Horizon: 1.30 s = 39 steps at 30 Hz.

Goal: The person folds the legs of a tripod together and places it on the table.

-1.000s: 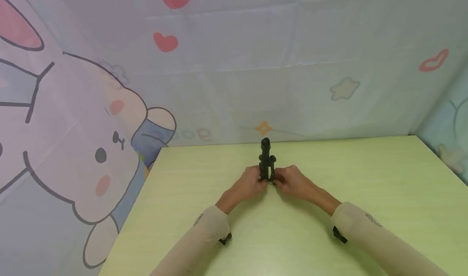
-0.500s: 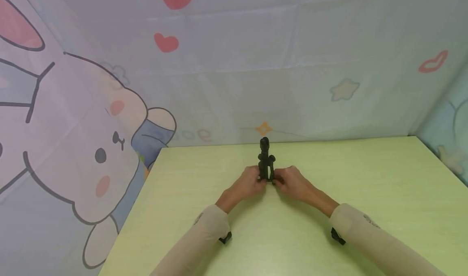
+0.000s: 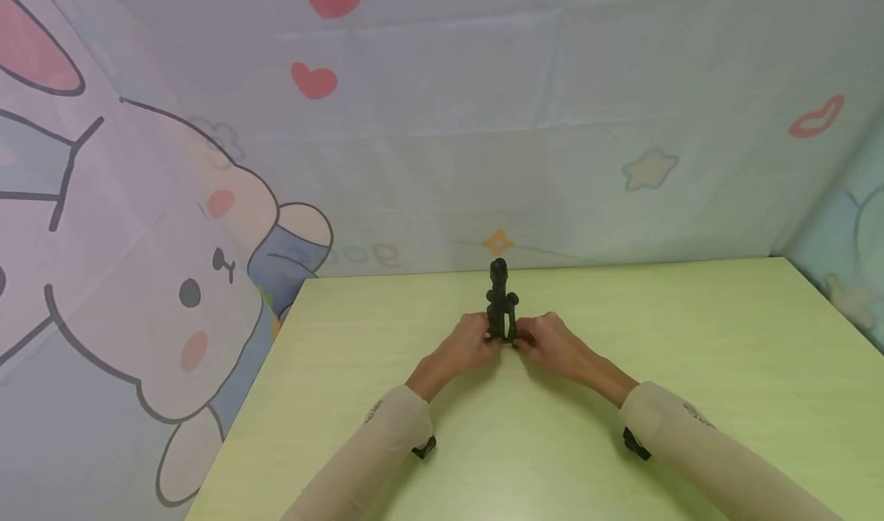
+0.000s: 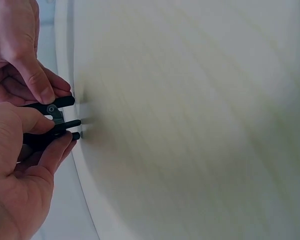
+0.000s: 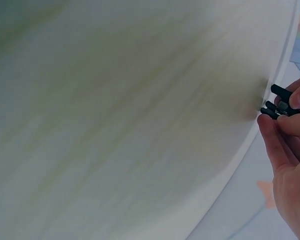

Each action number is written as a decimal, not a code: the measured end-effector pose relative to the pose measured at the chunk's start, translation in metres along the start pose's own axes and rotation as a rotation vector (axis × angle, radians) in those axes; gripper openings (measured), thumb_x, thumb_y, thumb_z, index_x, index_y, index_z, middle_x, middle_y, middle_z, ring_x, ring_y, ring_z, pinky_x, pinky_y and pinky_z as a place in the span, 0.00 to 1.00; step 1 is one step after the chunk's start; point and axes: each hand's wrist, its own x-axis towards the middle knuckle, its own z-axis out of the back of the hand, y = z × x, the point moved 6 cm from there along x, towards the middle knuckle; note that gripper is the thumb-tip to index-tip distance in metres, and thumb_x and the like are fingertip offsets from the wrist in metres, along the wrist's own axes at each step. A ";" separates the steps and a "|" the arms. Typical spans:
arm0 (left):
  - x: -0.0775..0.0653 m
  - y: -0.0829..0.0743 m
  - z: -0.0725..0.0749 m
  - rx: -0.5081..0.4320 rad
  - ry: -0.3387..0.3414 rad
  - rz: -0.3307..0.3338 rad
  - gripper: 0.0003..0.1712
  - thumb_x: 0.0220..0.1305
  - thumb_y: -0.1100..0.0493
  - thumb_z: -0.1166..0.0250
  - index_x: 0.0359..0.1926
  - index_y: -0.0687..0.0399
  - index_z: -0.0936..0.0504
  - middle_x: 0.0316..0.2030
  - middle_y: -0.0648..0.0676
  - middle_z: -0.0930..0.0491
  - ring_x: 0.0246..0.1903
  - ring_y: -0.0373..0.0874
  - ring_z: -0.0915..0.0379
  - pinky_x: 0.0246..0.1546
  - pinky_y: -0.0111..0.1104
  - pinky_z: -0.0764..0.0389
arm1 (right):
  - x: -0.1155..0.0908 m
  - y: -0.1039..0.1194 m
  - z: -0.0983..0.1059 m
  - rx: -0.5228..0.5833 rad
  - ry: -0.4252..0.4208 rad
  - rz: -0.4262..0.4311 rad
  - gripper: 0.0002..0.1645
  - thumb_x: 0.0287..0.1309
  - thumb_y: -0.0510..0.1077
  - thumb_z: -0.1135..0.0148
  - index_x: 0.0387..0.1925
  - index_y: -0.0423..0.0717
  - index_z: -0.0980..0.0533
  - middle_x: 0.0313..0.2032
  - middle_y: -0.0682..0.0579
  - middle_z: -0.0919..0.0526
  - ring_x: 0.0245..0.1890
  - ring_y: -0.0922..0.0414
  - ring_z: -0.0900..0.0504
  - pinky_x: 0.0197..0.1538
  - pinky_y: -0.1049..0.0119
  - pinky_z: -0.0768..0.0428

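Upright on the far part of the table is a small black tripod-like stand [image 3: 499, 300] with round knobs and slim legs. My left hand [image 3: 464, 344] grips its lower left side, thumb and fingers around it. On the other side, my right hand [image 3: 552, 342] pinches a leg near the base. In the left wrist view, the leg ends [image 4: 65, 101] poke out between both hands, and a small metal pivot [image 4: 51, 108] shows. The right wrist view has the dark legs [image 5: 281, 92] at the right edge, partly covered by fingers.
The pale yellow-green table [image 3: 621, 314] extends around the hands. Behind it hangs a cloth backdrop [image 3: 442, 122] printed with a rabbit, hearts and stars. A small black device [image 3: 424, 448] sits under the left cuff and a similar black device [image 3: 636, 444] under the right.
The stand and both hands have shifted very slightly left. The right sleeve has also drifted a little left. The grip of both hands looks the same.
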 end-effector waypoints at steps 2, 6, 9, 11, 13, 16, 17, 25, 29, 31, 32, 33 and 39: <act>0.000 0.000 0.000 -0.007 0.002 0.006 0.06 0.61 0.75 0.38 0.35 0.65 0.16 0.33 0.57 0.16 0.32 0.41 0.23 0.33 0.30 0.19 | 0.000 -0.001 0.000 0.004 0.004 0.006 0.05 0.58 0.26 0.30 0.33 0.36 0.15 0.30 0.47 0.12 0.26 0.65 0.23 0.30 0.69 0.19; 0.000 0.000 0.000 -0.015 0.006 0.011 0.07 0.60 0.75 0.38 0.37 0.66 0.16 0.35 0.59 0.14 0.36 0.43 0.19 0.36 0.30 0.17 | 0.000 -0.003 -0.002 0.018 0.012 0.024 0.06 0.57 0.26 0.31 0.34 0.36 0.15 0.31 0.45 0.11 0.27 0.65 0.20 0.32 0.67 0.16; -0.001 -0.001 0.001 -0.017 0.009 0.006 0.08 0.59 0.75 0.38 0.38 0.67 0.15 0.36 0.59 0.14 0.36 0.44 0.18 0.36 0.30 0.17 | 0.000 -0.003 -0.002 0.018 0.007 0.043 0.06 0.57 0.25 0.31 0.33 0.36 0.16 0.30 0.46 0.11 0.27 0.65 0.19 0.31 0.67 0.16; -0.002 -0.001 0.002 -0.022 0.014 0.003 0.08 0.59 0.75 0.38 0.38 0.67 0.15 0.35 0.59 0.15 0.36 0.43 0.19 0.36 0.30 0.17 | 0.000 -0.002 -0.002 0.014 -0.002 0.051 0.07 0.56 0.25 0.30 0.32 0.37 0.16 0.30 0.47 0.11 0.26 0.65 0.20 0.30 0.68 0.17; -0.002 -0.001 0.002 -0.030 0.016 -0.003 0.08 0.59 0.75 0.38 0.37 0.67 0.15 0.35 0.59 0.15 0.34 0.43 0.21 0.35 0.30 0.17 | -0.001 -0.001 -0.002 0.010 -0.011 0.054 0.07 0.55 0.25 0.30 0.32 0.37 0.16 0.29 0.48 0.11 0.25 0.66 0.22 0.29 0.68 0.18; -0.002 0.001 0.002 -0.038 0.017 -0.015 0.08 0.59 0.75 0.39 0.37 0.67 0.15 0.34 0.58 0.15 0.33 0.41 0.22 0.34 0.30 0.17 | -0.001 0.000 -0.002 0.002 -0.017 0.048 0.07 0.55 0.26 0.29 0.31 0.38 0.16 0.27 0.50 0.13 0.24 0.66 0.27 0.28 0.70 0.22; -0.002 0.001 0.002 -0.038 0.016 -0.019 0.08 0.59 0.74 0.39 0.37 0.67 0.15 0.34 0.57 0.16 0.33 0.41 0.22 0.34 0.30 0.17 | -0.001 0.000 -0.001 -0.001 -0.017 0.046 0.07 0.55 0.26 0.29 0.30 0.38 0.16 0.26 0.50 0.13 0.24 0.66 0.27 0.28 0.70 0.23; -0.003 0.002 0.003 -0.041 0.018 -0.012 0.07 0.59 0.73 0.39 0.37 0.66 0.15 0.35 0.57 0.15 0.33 0.40 0.22 0.33 0.29 0.18 | 0.000 0.003 -0.002 -0.011 0.012 0.042 0.05 0.58 0.27 0.29 0.31 0.37 0.17 0.27 0.50 0.13 0.25 0.66 0.27 0.28 0.70 0.22; -0.004 0.002 0.004 -0.040 0.027 0.008 0.07 0.60 0.74 0.38 0.36 0.66 0.15 0.34 0.57 0.15 0.32 0.40 0.24 0.32 0.28 0.20 | 0.002 0.003 -0.001 -0.019 0.033 0.053 0.05 0.59 0.27 0.30 0.32 0.38 0.17 0.28 0.50 0.13 0.26 0.66 0.25 0.30 0.69 0.20; -0.004 0.001 0.004 -0.035 0.026 0.011 0.07 0.61 0.74 0.38 0.36 0.65 0.15 0.34 0.57 0.15 0.32 0.40 0.24 0.32 0.28 0.21 | 0.002 0.003 -0.001 -0.025 0.039 0.062 0.06 0.59 0.27 0.30 0.33 0.38 0.16 0.29 0.50 0.12 0.27 0.65 0.22 0.31 0.68 0.18; -0.004 0.002 0.004 -0.035 0.028 0.012 0.07 0.61 0.74 0.38 0.37 0.65 0.15 0.34 0.57 0.15 0.31 0.40 0.25 0.32 0.28 0.21 | 0.002 0.002 -0.001 -0.027 0.042 0.068 0.06 0.59 0.27 0.30 0.33 0.38 0.16 0.30 0.50 0.12 0.28 0.65 0.20 0.32 0.67 0.17; -0.003 0.002 0.004 -0.030 0.031 0.011 0.07 0.61 0.74 0.38 0.37 0.65 0.15 0.34 0.56 0.15 0.31 0.40 0.26 0.32 0.27 0.21 | 0.002 0.002 -0.001 -0.029 0.046 0.075 0.06 0.59 0.26 0.30 0.34 0.38 0.16 0.30 0.49 0.11 0.29 0.64 0.19 0.33 0.66 0.16; -0.003 0.005 0.002 -0.030 0.046 0.008 0.07 0.61 0.74 0.38 0.36 0.65 0.14 0.34 0.55 0.16 0.30 0.40 0.28 0.31 0.27 0.23 | 0.003 0.000 -0.002 -0.033 0.071 0.127 0.07 0.60 0.26 0.31 0.37 0.38 0.16 0.34 0.48 0.10 0.35 0.58 0.12 0.37 0.63 0.13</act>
